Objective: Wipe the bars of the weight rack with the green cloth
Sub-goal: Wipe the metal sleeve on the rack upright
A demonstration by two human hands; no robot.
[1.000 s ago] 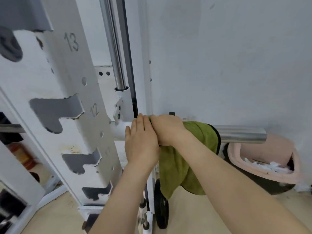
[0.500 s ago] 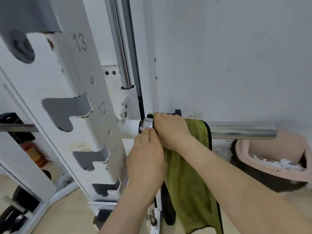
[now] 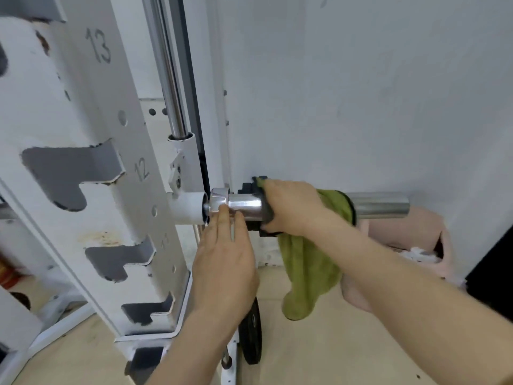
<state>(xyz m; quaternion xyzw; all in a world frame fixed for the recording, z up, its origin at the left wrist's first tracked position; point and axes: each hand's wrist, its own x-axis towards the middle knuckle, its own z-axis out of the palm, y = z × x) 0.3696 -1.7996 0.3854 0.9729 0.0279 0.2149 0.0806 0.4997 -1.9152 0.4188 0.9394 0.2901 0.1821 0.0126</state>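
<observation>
Green cloth [image 3: 308, 262] clamped on chrome bar [image 3: 245, 208] by right hand [image 3: 294, 209] (tail dangling), flat left hand [image 3: 224, 265] alongside, bar end bare.

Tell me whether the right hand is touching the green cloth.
Touching. The head view shows the right hand gripping the green cloth around the chrome bar, with cloth emerging above and below the hand.

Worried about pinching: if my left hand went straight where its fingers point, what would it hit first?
The chrome bar sleeve, just beyond the left hand; fingertips may already touch it.
</observation>
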